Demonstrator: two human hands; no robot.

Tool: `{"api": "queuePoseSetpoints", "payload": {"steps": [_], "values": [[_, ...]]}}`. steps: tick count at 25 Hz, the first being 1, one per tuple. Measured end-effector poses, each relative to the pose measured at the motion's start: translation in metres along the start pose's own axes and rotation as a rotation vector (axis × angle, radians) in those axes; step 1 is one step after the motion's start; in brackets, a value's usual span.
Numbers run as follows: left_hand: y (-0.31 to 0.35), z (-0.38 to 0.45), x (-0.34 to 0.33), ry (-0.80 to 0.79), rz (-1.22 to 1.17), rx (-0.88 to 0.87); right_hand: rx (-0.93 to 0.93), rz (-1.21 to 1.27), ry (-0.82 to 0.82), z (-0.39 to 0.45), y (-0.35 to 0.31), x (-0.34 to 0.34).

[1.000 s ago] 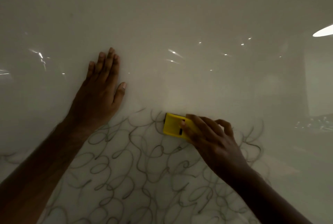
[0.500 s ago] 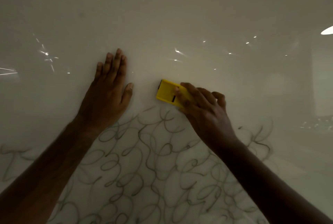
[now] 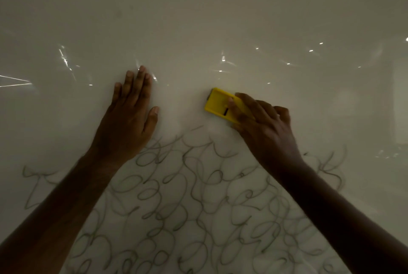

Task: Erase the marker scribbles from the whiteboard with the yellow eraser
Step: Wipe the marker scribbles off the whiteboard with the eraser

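A glossy whiteboard (image 3: 198, 20) fills the head view. Grey looping marker scribbles (image 3: 187, 203) cover its lower middle, between and beneath my forearms. My right hand (image 3: 262, 128) is shut on the yellow eraser (image 3: 218, 103), pressing it flat on bare board just above the top edge of the scribbles. Fingers cover the eraser's right end. My left hand (image 3: 130, 117) lies flat on the board with fingers together and the thumb out, left of the eraser and above the scribbles.
Small bright light reflections (image 3: 223, 59) dot the board's upper half. A loose stretch of scribble (image 3: 329, 167) runs to the right of my right wrist, and another line of scribble (image 3: 37, 176) lies to the left of my left forearm.
My right hand has slid the eraser up from the top of the scribbles onto bare board, leaving that patch wiped. The left hand has stayed flat in place.
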State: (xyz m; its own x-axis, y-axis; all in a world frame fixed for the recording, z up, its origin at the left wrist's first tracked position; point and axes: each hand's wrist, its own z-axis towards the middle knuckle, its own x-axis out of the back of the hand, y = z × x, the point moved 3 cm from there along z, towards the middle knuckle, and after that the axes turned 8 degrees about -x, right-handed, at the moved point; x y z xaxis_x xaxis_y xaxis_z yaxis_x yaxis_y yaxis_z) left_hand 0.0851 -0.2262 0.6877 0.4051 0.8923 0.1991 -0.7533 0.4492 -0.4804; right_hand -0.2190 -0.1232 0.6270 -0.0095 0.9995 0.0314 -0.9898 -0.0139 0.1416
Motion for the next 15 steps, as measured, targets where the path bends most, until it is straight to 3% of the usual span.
{"api": "queuePoseSetpoints", "payload": {"steps": [5,10,15], "values": [[-0.004,-0.004,0.001,0.008,-0.009,0.007,0.083,0.010,-0.032,-0.031,-0.046,-0.013],[-0.012,-0.015,0.002,0.002,-0.019,0.027,0.183,-0.028,-0.134,-0.076,-0.027,-0.001],[-0.019,-0.021,0.004,-0.006,-0.002,0.039,-0.023,0.020,-0.047,-0.015,-0.041,-0.011]]}}
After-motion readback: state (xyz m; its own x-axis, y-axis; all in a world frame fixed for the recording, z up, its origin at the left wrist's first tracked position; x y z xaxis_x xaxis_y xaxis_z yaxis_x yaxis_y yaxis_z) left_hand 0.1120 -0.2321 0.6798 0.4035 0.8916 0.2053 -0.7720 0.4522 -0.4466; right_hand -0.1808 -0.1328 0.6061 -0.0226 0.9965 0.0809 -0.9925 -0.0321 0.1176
